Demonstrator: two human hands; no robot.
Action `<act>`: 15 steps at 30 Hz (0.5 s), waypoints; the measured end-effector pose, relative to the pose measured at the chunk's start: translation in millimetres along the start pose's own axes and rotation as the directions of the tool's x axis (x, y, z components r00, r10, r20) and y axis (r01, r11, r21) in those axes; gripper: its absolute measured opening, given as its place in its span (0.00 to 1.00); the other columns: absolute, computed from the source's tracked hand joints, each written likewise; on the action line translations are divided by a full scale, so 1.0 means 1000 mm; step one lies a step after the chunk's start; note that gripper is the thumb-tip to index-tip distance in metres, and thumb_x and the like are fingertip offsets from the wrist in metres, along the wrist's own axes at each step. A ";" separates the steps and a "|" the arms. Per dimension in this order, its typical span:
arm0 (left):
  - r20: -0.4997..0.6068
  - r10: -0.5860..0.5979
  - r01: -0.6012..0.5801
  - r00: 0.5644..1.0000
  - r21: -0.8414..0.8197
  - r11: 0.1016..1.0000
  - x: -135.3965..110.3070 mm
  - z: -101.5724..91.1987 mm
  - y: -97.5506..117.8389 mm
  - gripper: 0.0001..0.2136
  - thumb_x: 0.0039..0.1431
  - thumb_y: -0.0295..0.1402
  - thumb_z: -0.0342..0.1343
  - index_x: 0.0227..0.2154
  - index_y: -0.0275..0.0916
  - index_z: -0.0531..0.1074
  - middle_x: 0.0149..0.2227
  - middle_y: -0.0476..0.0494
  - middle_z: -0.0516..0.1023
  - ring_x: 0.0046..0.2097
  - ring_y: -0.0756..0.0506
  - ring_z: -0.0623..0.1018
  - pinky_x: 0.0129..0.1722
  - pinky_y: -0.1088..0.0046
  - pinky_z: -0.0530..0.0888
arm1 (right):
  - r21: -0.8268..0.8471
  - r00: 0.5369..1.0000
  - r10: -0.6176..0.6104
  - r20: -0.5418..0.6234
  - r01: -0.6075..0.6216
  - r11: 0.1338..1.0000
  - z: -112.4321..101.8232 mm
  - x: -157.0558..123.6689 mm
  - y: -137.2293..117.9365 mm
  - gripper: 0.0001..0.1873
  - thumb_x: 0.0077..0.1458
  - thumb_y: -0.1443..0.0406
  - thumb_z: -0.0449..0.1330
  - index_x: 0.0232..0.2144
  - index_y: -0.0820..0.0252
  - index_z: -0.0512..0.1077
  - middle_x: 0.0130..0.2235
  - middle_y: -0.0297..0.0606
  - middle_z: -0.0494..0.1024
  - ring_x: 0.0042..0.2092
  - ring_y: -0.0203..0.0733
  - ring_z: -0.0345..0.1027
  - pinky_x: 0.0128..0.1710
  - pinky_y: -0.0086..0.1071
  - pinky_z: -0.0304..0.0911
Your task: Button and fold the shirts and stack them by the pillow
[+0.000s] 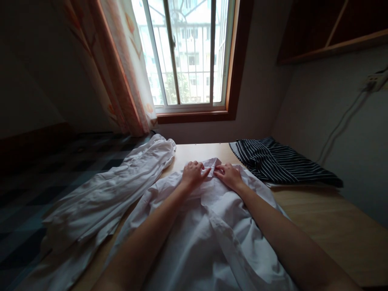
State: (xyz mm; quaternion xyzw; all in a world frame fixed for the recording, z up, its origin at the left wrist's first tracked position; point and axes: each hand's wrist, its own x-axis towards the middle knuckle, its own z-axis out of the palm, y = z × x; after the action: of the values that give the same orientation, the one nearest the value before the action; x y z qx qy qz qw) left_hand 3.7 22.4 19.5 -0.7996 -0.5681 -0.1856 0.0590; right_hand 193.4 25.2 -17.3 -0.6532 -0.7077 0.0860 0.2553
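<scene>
A white shirt (pixel 188 234) lies spread over the wooden table in front of me, with its collar (pixel 212 163) at the far end and loose folds down its front. My left hand (pixel 193 173) is on the left side of the collar, fingers curled and thumb pointing right, closed on the cloth. Just to its right, my right hand (pixel 228 174) pinches the collar's other side between thumb and fingers. Only a small gap separates the two hands. The cloth beneath my fingers is partly hidden.
Another white garment (pixel 100 198) lies bunched along the left, beside a dark checked bed cover (pixel 21 210). A black-and-white striped garment (pixel 281 161) is at the back right of the table (pixel 327 226). Behind are a window (pixel 188 56), a curtain (pixel 121 72) and a cable (pixel 339 121).
</scene>
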 end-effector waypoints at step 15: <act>-0.033 -0.038 0.036 0.999 -0.062 0.997 -0.002 0.020 -0.004 0.10 0.65 0.32 0.51 0.39 0.39 0.77 0.42 0.40 0.79 0.49 0.39 0.74 0.51 0.62 0.69 | 0.053 1.000 -0.023 -0.017 0.024 0.998 -0.001 0.000 0.007 0.15 0.61 0.66 0.56 0.45 0.52 0.80 0.46 0.38 0.77 0.46 0.40 0.71 0.49 0.31 0.60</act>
State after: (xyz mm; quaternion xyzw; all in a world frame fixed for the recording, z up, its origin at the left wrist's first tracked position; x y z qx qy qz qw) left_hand 3.8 27.7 -0.2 -0.7870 -0.5758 -0.2177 0.0409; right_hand 200.4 25.5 -19.4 -0.6386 -0.7105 0.0964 0.2795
